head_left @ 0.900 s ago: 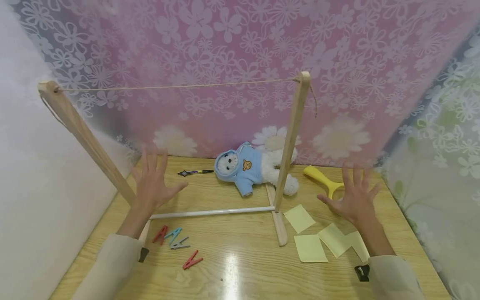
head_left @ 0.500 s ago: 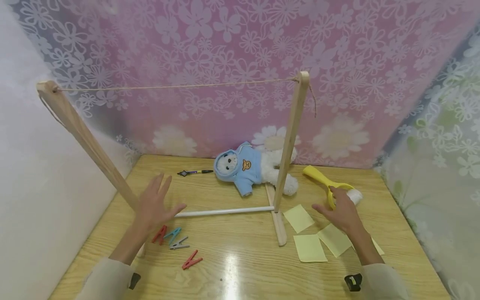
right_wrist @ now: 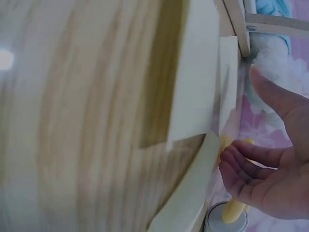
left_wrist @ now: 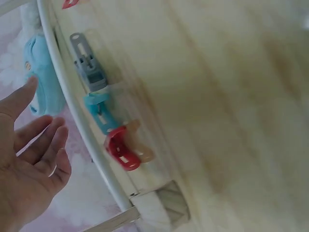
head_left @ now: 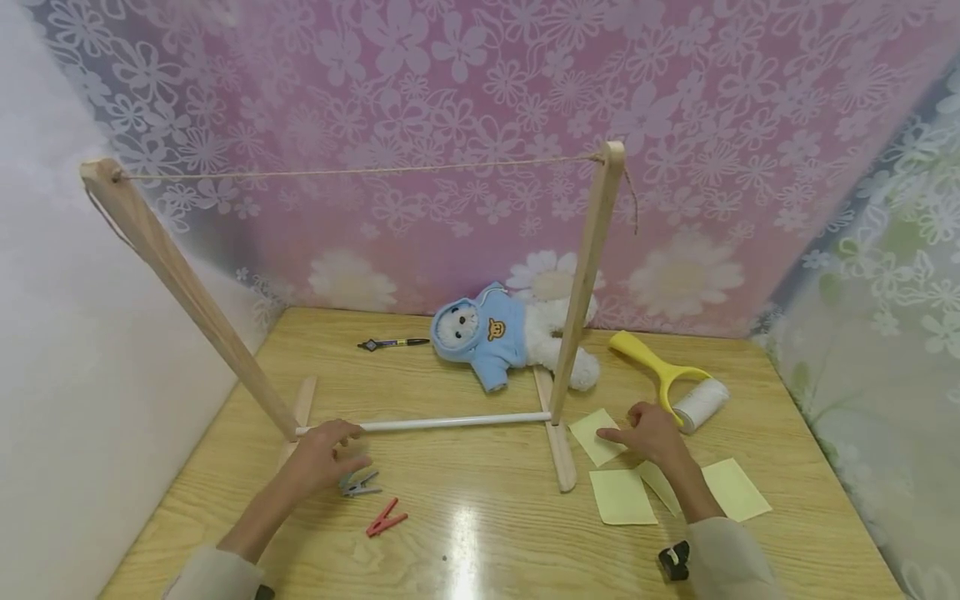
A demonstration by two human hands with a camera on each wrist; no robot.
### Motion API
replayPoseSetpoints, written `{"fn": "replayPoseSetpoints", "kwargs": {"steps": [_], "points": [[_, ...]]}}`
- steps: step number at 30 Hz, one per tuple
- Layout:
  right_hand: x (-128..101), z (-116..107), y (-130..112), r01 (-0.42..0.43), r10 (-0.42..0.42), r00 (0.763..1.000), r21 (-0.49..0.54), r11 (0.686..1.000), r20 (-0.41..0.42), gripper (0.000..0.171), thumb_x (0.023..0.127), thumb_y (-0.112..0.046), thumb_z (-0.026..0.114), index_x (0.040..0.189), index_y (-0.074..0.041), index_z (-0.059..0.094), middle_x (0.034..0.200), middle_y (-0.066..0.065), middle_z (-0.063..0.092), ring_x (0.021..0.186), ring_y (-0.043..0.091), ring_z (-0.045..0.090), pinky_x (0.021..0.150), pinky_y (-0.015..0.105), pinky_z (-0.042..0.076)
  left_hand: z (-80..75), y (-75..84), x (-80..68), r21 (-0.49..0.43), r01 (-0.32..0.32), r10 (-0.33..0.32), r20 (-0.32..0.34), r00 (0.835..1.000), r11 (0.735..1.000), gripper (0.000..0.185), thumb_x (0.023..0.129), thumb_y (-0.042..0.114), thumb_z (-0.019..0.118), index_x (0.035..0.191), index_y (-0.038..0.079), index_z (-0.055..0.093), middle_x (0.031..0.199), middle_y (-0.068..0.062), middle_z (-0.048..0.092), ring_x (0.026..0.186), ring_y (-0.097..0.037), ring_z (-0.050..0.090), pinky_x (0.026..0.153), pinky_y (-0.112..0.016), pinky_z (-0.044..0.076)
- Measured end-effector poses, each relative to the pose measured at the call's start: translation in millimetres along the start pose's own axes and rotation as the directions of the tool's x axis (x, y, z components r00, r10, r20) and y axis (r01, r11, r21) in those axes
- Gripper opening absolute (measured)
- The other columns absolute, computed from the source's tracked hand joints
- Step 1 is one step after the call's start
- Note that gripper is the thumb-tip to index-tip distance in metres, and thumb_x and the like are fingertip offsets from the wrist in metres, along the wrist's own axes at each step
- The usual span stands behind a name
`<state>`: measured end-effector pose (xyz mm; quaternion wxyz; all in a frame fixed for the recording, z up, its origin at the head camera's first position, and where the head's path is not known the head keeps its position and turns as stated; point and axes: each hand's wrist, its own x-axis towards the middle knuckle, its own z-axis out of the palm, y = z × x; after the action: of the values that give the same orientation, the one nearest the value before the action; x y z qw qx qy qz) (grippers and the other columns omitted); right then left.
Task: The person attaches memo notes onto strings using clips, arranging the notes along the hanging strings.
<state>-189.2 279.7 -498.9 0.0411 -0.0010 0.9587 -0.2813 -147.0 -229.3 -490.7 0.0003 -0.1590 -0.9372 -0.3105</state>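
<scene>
My left hand (head_left: 330,454) hovers low over the pegs beside the white rod (head_left: 450,423), fingers relaxed and holding nothing. In the left wrist view its open palm (left_wrist: 29,183) is just above a red peg (left_wrist: 123,151), a teal peg (left_wrist: 100,113) and a grey peg (left_wrist: 89,67). The grey peg (head_left: 360,484) and another red peg (head_left: 386,517) show in the head view. My right hand (head_left: 641,432) rests its fingertips by a yellow sticky note (head_left: 591,435); its fingers (right_wrist: 246,169) are loosely curled and hold nothing. More notes (head_left: 621,497) lie beside it.
A wooden frame with two posts (head_left: 588,283) and a string (head_left: 360,173) stands mid-table. Behind it lie a plush bear in a blue hoodie (head_left: 491,335) and a pen (head_left: 392,343). A yellow-handled lint roller (head_left: 678,385) lies at the right. Patterned walls enclose the table.
Both hands came down from a raised, spread position toward the table: the left over the pegs, the right back onto the sticky notes, uncovering the lint roller.
</scene>
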Motion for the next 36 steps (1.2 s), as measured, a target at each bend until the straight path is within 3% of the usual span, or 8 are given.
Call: {"fn": "replayPoseSetpoints", "kwargs": {"steps": [5,9,14,19,27,30,33,36], "points": [[2.3,8.6,0.0,-0.028,0.028,1.0,-0.08,0.996,0.0,0.078,0.058,-0.052,0.075,0.093,0.014,0.052,0.09,0.025,0.056,0.082,0.036,0.054,0.067,0.043,0.045,8.3,-2.4,-5.8,0.031,0.017,-0.02,0.106,0.994,0.999,0.049,0.066,0.034,0.075,0.104,0.007,0.061,0.09,0.0,0.059,0.074,-0.014,0.051,0.06,-0.025,0.043],[0.6,10.1,-5.5,-0.055,0.056,0.998,-0.077,0.995,0.008,0.072,0.057,-0.047,0.078,0.088,0.011,0.049,0.08,0.018,0.052,0.072,0.029,0.05,0.06,0.037,0.044,12.2,-2.0,-6.6,0.042,-0.013,0.006,0.155,0.988,0.999,0.052,0.061,0.033,0.078,0.101,0.004,0.061,0.086,0.001,0.055,0.073,-0.014,0.047,0.058,-0.023,0.04],[-2.3,9.6,-11.4,-0.079,0.078,0.997,-0.044,0.996,-0.008,0.055,0.057,-0.038,0.081,0.057,-0.008,0.034,0.053,-0.003,0.025,0.048,0.011,0.023,0.041,0.023,0.023,17.5,-1.4,-7.3,0.059,-0.072,0.06,0.184,0.981,0.996,0.046,0.06,0.03,0.079,0.095,0.005,0.063,0.082,0.003,0.052,0.072,-0.013,0.045,0.057,-0.022,0.039],[-4.0,9.7,-11.8,-0.064,0.064,0.998,-0.015,0.998,-0.017,0.063,0.059,-0.033,0.081,0.051,-0.016,0.021,0.049,-0.007,0.013,0.046,0.008,0.011,0.041,0.02,0.014,24.3,-1.4,-10.0,0.063,-0.134,0.117,0.217,0.969,0.989,0.038,0.062,0.022,0.078,0.092,0.005,0.064,0.082,0.004,0.055,0.072,-0.01,0.049,0.06,-0.022,0.042],[-2.1,12.7,-11.6,-0.04,0.04,0.999,0.002,0.999,-0.009,0.056,0.061,-0.028,0.08,0.05,-0.016,0.026,0.049,-0.007,0.016,0.046,0.008,0.016,0.042,0.021,0.017,27.9,-1.7,-10.7,0.078,-0.148,0.131,0.187,0.973,0.986,0.032,0.064,0.016,0.076,0.091,0.005,0.064,0.082,0.004,0.056,0.073,-0.01,0.052,0.063,-0.023,0.045],[-1.5,14.5,-12.0,-0.024,0.024,1.0,0.008,1.0,-0.014,0.044,0.06,-0.023,0.081,0.052,-0.01,0.039,0.05,-0.005,0.03,0.048,0.01,0.027,0.044,0.022,0.026,28.2,-1.8,-11.4,0.075,-0.141,0.124,0.19,0.974,0.987,0.03,0.066,0.016,0.076,0.091,0.006,0.064,0.081,0.006,0.056,0.073,-0.009,0.052,0.063,-0.023,0.045],[-1.4,16.0,-13.5,-0.012,0.013,1.0,0.019,1.0,-0.028,0.035,0.059,-0.018,0.081,0.066,-0.002,0.05,0.061,0.002,0.046,0.058,0.016,0.041,0.051,0.027,0.038,27.7,-0.8,-12.0,0.071,-0.143,0.128,0.185,0.974,0.987,0.028,0.067,0.016,0.075,0.091,0.006,0.064,0.081,0.006,0.056,0.073,-0.009,0.052,0.063,-0.022,0.044],[-1.8,16.6,-14.8,-0.027,0.028,0.999,0.041,0.999,-0.027,0.043,0.059,-0.015,0.081,0.082,0.004,0.049,0.071,0.008,0.049,0.064,0.021,0.045,0.055,0.031,0.041,26.3,1.3,-11.3,0.068,-0.144,0.13,0.172,0.976,0.987,0.026,0.068,0.017,0.074,0.09,0.007,0.064,0.081,0.005,0.056,0.073,-0.01,0.052,0.062,-0.023,0.044]]}}
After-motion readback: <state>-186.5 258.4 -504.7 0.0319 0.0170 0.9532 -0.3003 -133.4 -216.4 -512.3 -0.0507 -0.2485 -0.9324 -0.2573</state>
